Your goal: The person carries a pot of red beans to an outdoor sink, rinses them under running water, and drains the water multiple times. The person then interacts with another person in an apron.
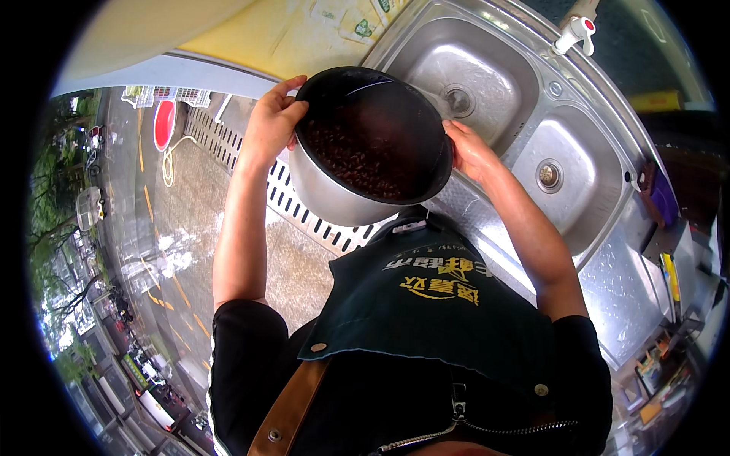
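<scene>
A large cooking pot (pixel 348 208), silver outside and dark inside, is held up in front of my body beside the sink. Dark reddish-brown beans or grains (pixel 365 159) lie in it, under a slight haze. My left hand (pixel 275 122) grips the rim, thumb on top and fingers at the outer wall. At the opposite side, my right hand (pixel 469 149) holds the edge next to the nearer basin; some of its fingers are hidden behind the pot. The pot's underside is out of sight.
A steel double sink (pixel 516 137) with a white-handled tap (pixel 576 35) stands at right. Yellow packaging (pixel 342 25) lies beyond the pot. Below left are a slotted drain grate (pixel 311 219), a red basin (pixel 164 122) and a pale hose (pixel 169 162). Knives (pixel 673 285) stand at far right.
</scene>
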Available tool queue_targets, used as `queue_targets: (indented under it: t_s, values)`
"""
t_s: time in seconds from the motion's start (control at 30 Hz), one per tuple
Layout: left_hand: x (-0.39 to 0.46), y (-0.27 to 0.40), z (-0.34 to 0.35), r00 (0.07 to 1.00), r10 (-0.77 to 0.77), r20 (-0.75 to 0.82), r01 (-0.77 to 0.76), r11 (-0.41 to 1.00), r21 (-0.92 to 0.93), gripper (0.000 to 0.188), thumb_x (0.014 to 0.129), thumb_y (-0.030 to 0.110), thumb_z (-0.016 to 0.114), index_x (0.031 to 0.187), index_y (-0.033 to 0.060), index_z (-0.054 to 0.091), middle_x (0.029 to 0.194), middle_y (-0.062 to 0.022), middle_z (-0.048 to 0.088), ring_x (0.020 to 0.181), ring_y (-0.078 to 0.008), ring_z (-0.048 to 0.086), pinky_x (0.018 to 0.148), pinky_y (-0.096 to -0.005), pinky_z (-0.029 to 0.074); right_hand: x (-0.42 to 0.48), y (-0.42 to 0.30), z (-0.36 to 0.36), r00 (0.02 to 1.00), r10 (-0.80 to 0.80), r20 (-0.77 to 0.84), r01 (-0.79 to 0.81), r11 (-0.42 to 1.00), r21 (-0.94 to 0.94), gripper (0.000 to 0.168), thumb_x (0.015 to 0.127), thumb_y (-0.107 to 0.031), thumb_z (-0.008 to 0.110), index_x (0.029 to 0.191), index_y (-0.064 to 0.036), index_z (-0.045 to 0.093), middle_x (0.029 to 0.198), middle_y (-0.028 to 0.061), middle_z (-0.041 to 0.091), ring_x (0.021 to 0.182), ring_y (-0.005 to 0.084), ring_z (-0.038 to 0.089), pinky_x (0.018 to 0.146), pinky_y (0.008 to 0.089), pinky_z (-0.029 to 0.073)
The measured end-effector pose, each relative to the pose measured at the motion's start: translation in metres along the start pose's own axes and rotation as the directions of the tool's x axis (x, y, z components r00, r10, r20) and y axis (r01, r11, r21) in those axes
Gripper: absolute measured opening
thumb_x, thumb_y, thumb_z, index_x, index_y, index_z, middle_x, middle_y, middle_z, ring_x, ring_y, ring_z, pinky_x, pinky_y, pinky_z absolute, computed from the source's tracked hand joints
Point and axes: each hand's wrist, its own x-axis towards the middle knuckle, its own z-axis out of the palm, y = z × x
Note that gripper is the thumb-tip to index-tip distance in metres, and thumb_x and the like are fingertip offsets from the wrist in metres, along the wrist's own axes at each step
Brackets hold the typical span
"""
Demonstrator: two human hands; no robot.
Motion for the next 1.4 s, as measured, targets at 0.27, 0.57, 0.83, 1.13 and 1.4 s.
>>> queue_targets:
  t_s: [0.27,0.57,0.83,1.13,1.4]
  values:
    - [0.005,0.005,0.008,1.0,0.018,-0.006,-0.017,1.0,0.009,0.039,0.086,0.003,0.05,0.125,0.0,0.05,0.065,-0.0006,0.054,0.042,-0.0047,0.039,0.038,-0.0193,0.031,0.004,-0.002,-0.004,0.999,0.028,-0.016,-0.028,1.0,-0.004,0.03,0.097,-0.03,0.042,0.117,-0.01,0.052,0.09,-0.0008,0.063,0.071,0.0087,0.06,0.055,0.0244,0.051]
    - [0.015,0.014,0.014,1.0,0.024,0.02,-0.024,0.999,0.027,0.037,0.085,0.003,0.049,0.122,0.0005,0.052,0.065,-0.0005,0.053,0.041,-0.0057,0.039,0.038,-0.0205,0.032,0.006,-0.004,-0.008,0.998,0.046,-0.03,-0.046,0.999,0.011,0.028,0.096,-0.03,0.045,0.115,-0.011,0.054,0.092,-0.0011,0.063,0.075,0.0086,0.061,0.06,0.024,0.052]
    - [0.025,0.014,0.014,0.998,0.028,0.053,-0.03,0.999,0.044,0.037,0.084,0.002,0.049,0.12,-0.0009,0.052,0.068,-0.003,0.055,0.042,-0.0078,0.041,0.039,-0.0226,0.033,0.008,-0.004,-0.01,0.999,0.042,-0.014,-0.041,0.999,0.032,0.027,0.096,-0.029,0.045,0.114,-0.011,0.054,0.091,-0.0015,0.063,0.075,0.0082,0.061,0.06,0.0238,0.052]
    - [0.033,0.02,0.02,0.998,0.026,0.064,-0.031,0.997,0.074,0.034,0.083,0.003,0.05,0.117,-0.0008,0.054,0.066,-0.0024,0.053,0.041,-0.0077,0.041,0.039,-0.0228,0.034,0.018,0.001,-0.012,0.999,0.027,-0.035,-0.025,0.997,0.071,0.025,0.097,-0.028,0.04,0.107,-0.008,0.054,0.082,-0.0001,0.062,0.065,0.0098,0.061,0.051,0.0261,0.053]
    - [0.033,0.015,0.016,0.998,0.02,0.064,-0.023,0.999,0.042,0.032,0.083,0.002,0.05,0.115,-0.0011,0.054,0.067,-0.0032,0.055,0.04,-0.0078,0.04,0.038,-0.0228,0.034,0.01,-0.003,-0.007,0.999,0.021,-0.045,-0.018,0.998,0.059,0.026,0.097,-0.027,0.04,0.108,-0.007,0.053,0.084,0.0016,0.062,0.068,0.0111,0.062,0.055,0.028,0.055]
